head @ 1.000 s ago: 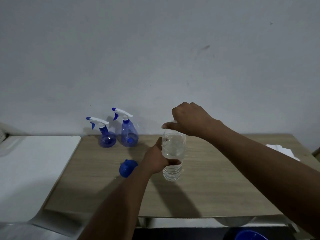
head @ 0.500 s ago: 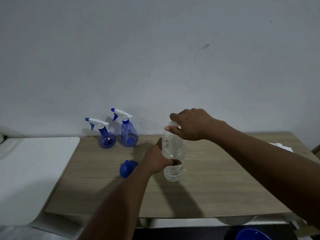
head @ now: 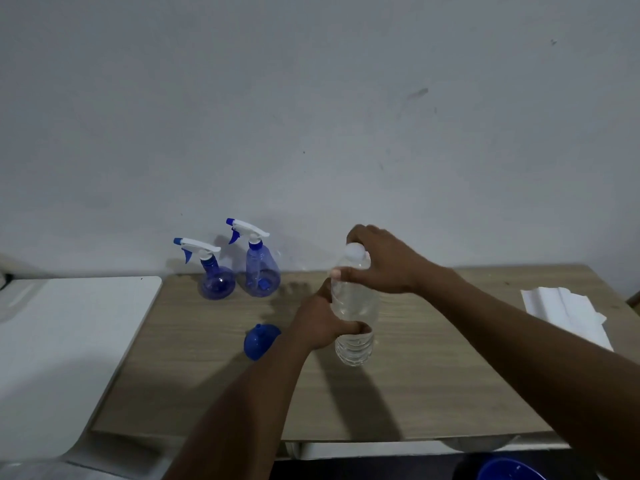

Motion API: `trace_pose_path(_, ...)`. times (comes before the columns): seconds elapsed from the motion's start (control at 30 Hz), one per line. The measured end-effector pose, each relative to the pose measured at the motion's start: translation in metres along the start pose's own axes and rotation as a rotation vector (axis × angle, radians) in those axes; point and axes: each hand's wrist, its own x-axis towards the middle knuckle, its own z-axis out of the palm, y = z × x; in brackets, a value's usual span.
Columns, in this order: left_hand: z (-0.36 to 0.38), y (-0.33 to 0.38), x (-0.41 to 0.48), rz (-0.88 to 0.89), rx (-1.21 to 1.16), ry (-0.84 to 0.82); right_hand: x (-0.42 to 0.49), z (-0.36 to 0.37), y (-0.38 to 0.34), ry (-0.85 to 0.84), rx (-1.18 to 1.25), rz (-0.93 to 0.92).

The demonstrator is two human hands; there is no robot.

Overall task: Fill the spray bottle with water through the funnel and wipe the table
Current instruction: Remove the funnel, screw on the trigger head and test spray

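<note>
Water bottle [head: 353, 303], frame centre: left grip [head: 320, 327] clasps its waist as before; right grip [head: 384, 261] curled round white cap [head: 355, 252], now uncovered. Blue container [head: 505, 471], lower right — cut off.

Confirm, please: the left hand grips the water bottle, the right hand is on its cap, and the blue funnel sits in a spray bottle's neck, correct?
No. The head view shows the blue funnel lying on the table beside the left hand, not in a spray bottle. The left hand does grip the water bottle, the right hand on its cap.
</note>
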Motion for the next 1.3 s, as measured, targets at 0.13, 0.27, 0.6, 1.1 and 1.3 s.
trace_pose_path(0.13, 0.007, -0.003, -0.002, -0.064, -0.030, -0.028, -0.020, 0.037, 0.007, 0.137, 0.547, 0.157)
trace_pose_path(0.27, 0.009, -0.009, -0.007, -0.113, -0.057, -0.040, -0.030, 0.053, 0.007, 0.209, 0.680, 0.172)
trace_pose_path(0.6, 0.002, -0.013, -0.009, -0.144, -0.003, -0.136, -0.032, 0.055, 0.008, 0.268, 0.608, 0.172)
trace_pose_path(1.1, -0.050, -0.064, -0.029, -0.117, 0.592, 0.206, -0.028, 0.063, 0.000, 0.390, 0.601, 0.183)
trace_pose_path(1.3, -0.071, -0.079, -0.034, -0.362, 0.675, 0.115, -0.031, 0.070, -0.004, 0.471, 0.605, 0.209)
